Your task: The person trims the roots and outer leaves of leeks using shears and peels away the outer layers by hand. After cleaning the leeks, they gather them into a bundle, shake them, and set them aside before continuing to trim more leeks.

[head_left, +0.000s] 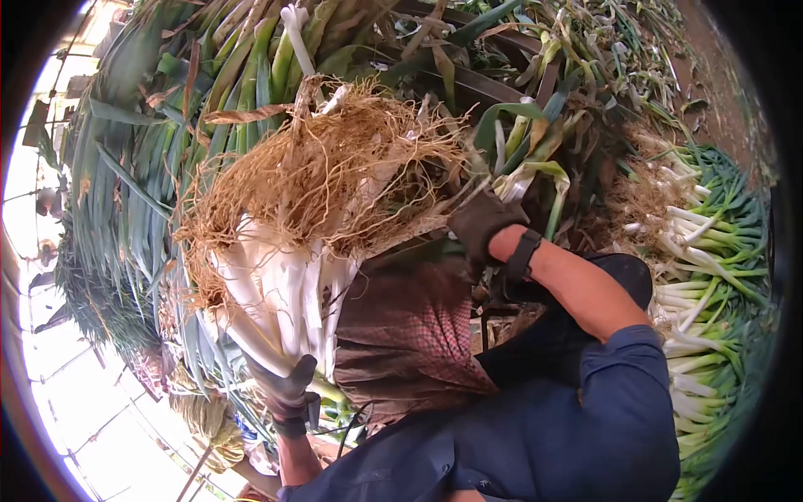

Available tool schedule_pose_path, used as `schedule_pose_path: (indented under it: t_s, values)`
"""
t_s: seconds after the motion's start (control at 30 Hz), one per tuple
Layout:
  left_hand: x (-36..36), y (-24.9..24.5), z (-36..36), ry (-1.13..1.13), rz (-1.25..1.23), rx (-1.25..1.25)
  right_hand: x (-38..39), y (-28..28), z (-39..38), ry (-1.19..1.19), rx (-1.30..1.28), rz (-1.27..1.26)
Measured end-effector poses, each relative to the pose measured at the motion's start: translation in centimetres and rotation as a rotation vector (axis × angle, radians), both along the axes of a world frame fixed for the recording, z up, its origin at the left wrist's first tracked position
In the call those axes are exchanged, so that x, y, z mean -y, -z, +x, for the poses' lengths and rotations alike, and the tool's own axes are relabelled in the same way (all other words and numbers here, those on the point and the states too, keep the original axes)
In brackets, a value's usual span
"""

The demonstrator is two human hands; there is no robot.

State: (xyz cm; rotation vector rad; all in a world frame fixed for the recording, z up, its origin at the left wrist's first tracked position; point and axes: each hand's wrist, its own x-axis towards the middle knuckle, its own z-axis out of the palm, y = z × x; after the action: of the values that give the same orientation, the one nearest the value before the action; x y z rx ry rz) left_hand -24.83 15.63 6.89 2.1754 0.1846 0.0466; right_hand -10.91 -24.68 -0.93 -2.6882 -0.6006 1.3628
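Note:
A bunch of leeks [280, 293] with thick white stems is held tilted, its tangled brown roots [318, 167] at the upper end. My left hand [288, 385], in a dark glove, is wrapped round the stems near their lower end. To the right of the roots, my right hand [485, 222], also gloved, has its fingers closed. A pale narrow item runs from near it toward the roots; what it is and how it is gripped cannot be made out. A brown, dirty cloth [401, 335] lies over my lap, behind the bunch.
Long green leek leaves [125, 209] are piled high at the left. Loose leaves and trimmings [535, 125] lie around dark bars at the top. More leeks [694, 309] with white stems are laid in a row at the right. Bright gridded panels [84, 402] stand at the lower left.

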Motion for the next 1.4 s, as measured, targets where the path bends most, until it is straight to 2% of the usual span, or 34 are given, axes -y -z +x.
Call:
schedule_pose_path:
  t_s: [0.07, 0.1, 0.13, 0.2, 0.23, 0.3, 0.33, 0.37, 0.4, 0.43, 0.47, 0.53, 0.6, 0.63, 0.77, 0.8, 0.87, 0.93, 0.97, 1.03, 1.07, 1.13, 1.2, 1.23, 1.27, 1.33, 1.4]
  values:
    - [-0.1, 0.0, -0.2, -0.016, -0.019, 0.002, 0.0, 4.1, -0.4, -0.172, 0.360, 0.094]
    - [0.0, -0.2, -0.1, -0.016, 0.011, -0.023, -0.5, 0.3, 1.0, -0.049, 0.056, 0.127]
    - [0.1, -0.3, 0.0, -0.014, 0.039, -0.045, -0.4, 0.3, 0.7, -0.047, 0.060, 0.120]
    - [0.1, 0.0, 0.3, 0.001, 0.041, 0.003, -0.1, -0.2, -0.1, -0.073, 0.225, 0.093]
    - [0.2, 0.1, 0.3, 0.011, 0.052, 0.043, 0.3, -0.8, -0.2, -0.221, 0.152, 0.057]
    - [0.6, 0.1, 0.5, 0.012, 0.018, 0.055, 2.5, -3.5, 0.2, -0.205, 0.174, 0.008]
    - [0.9, 0.2, 0.7, 0.011, -0.012, 0.067, 6.2, -3.5, 1.2, -0.162, 0.365, 0.131]
    - [0.8, 0.2, 0.7, 0.014, -0.018, 0.067, 11.0, -3.4, 4.8, -0.181, 0.507, -0.027]
    - [0.7, 0.2, 0.8, 0.030, 0.021, 0.055, 16.1, -6.4, 8.1, -0.065, 0.931, 0.217]
    - [0.6, 0.2, 1.0, 0.046, 0.061, 0.047, 22.3, -10.8, 11.7, -0.143, 0.915, -0.278]
    - [1.1, -0.2, 1.4, 0.047, 0.058, 0.053, 24.1, -17.0, 13.3, -0.143, 0.920, -0.282]
    - [2.9, -1.8, 1.9, 0.015, -0.086, -0.035, 26.5, -25.9, 14.8, 0.375, 1.381, -0.765]
    - [3.9, -1.9, 2.3, -0.008, -0.160, -0.001, 22.5, -30.1, 10.8, 0.322, 1.676, -0.253]
    - [4.3, -2.5, 2.7, 0.014, -0.121, -0.012, 21.1, -29.1, 9.9, 0.337, 1.680, -0.225]
    - [4.9, -3.6, 3.6, 0.086, -0.142, -0.057, 16.1, -19.6, 6.4, 0.532, 1.104, 0.637]
    - [5.4, -3.8, 3.6, 0.086, -0.187, -0.068, 11.3, -19.3, 3.3, 0.481, 1.015, 0.608]
    - [5.6, -4.0, 3.5, 0.085, -0.175, -0.071, 6.1, -17.6, 0.0, 0.678, 0.527, 0.663]
    - [5.3, -3.8, 3.5, 0.083, -0.153, -0.082, 2.3, -14.3, -2.5, 0.626, 0.691, 0.734]
    - [5.4, -4.0, 3.6, 0.083, -0.148, -0.078, 0.3, -13.1, -2.8, 0.627, 0.693, 0.740]
    - [6.1, -4.6, 3.7, 0.100, -0.040, -0.068, -2.8, -11.2, -3.1, 0.511, 0.918, 0.733]
    - [6.3, -4.4, 3.7, 0.108, -0.128, -0.061, -3.0, -10.0, -2.8, 0.511, 0.923, 0.736]
    - [6.6, -4.0, 3.7, 0.096, -0.218, -0.035, -2.5, -7.5, -0.1, 0.309, 0.894, 0.551]
    - [6.4, -4.2, 3.8, 0.140, -0.097, -0.040, 4.4, -2.6, 3.5, 0.470, 1.095, 0.359]
    - [6.7, -4.1, 3.5, 0.108, -0.165, -0.041, 8.2, -4.1, 4.9, 0.853, 1.153, 0.300]
    - [7.0, -4.1, 3.6, 0.086, -0.230, -0.037, 12.3, -6.0, 5.7, 1.107, 0.945, 0.210]
    - [7.0, -3.9, 3.9, 0.087, -0.184, -0.005, 14.4, -8.9, 3.5, 1.051, 1.062, 0.156]
    - [7.0, -3.4, 4.2, 0.101, -0.134, 0.015, 8.7, -14.9, 0.0, 0.969, 0.899, 0.249]
